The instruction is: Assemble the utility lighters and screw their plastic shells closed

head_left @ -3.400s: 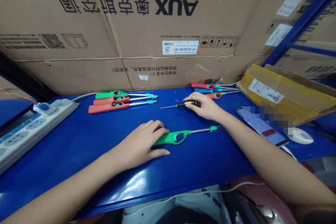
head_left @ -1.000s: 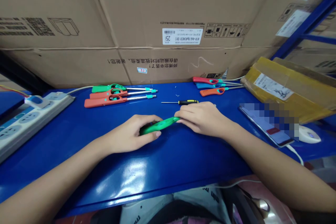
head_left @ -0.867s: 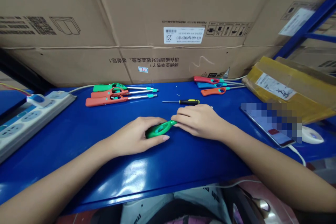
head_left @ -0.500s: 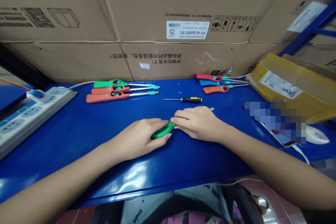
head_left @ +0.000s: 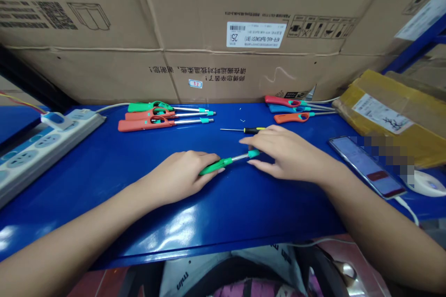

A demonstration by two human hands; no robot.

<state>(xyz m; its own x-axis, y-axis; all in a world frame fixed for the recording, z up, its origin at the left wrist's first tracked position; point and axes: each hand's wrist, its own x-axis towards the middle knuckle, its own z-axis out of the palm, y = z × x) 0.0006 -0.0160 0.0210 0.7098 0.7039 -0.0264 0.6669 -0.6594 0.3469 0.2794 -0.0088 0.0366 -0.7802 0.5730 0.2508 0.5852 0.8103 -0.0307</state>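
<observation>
My left hand (head_left: 186,174) is closed around the green handle of a long-necked gas lighter (head_left: 218,166), covering most of it. The lighter's metal rod points right and carries a teal collar near its end. Around that end is my right hand (head_left: 278,151), its thumb and index finger spread apart with the collar between them. Whether another finger touches the collar is hidden. Just beyond the right hand lies a black and yellow screwdriver (head_left: 249,130), its handle end partly covered by the hand.
One green lighter (head_left: 146,106) and two orange-red lighters (head_left: 146,124) lie at the back left. Red, blue and orange lighters (head_left: 291,117) sit back right beside a yellow-taped box (head_left: 386,111). A power strip (head_left: 45,141) is left, a phone (head_left: 365,167) right. A large carton (head_left: 195,65) stands behind.
My right hand has moved right along the lighter from the handle's front to the rod's end, and its fingers have spread. The rod and teal collar now show. My left hand keeps its hold.
</observation>
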